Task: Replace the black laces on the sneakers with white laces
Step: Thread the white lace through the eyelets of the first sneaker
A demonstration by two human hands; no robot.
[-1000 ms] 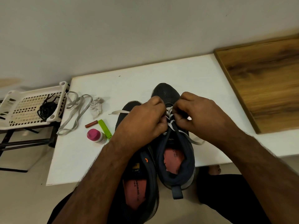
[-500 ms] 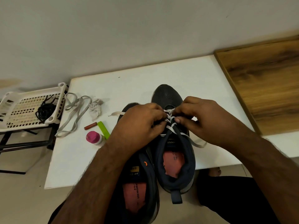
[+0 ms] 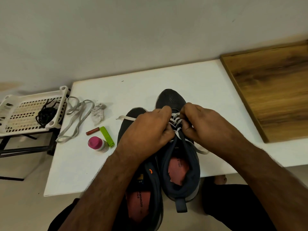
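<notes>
Off the desk's left edge, a white perforated basket is seen on a dark stand, and a tangle of black laces is held inside it. On the white desk beside the basket, a loose grey-white lace is spread in loops, with a crumpled tissue just beside it; a small brown stick, a green clip and a pink-capped bottle are laid nearby.

Both hands are brought together over the right sneaker. The left hand is curled, and the white lace is pinched at the eyelets; one free end of it is trailed out to the left of the hand. The right hand is likewise curled, with its fingertips closed on the lace crossings; another end is seen emerging beneath its wrist.

The two sneakers are set side by side at the near edge of the desk, touching. Their long axes are run away from the person, toes pointed toward the wall and heels overhanging toward the lap. The left sneaker is partly covered by the left forearm.
</notes>
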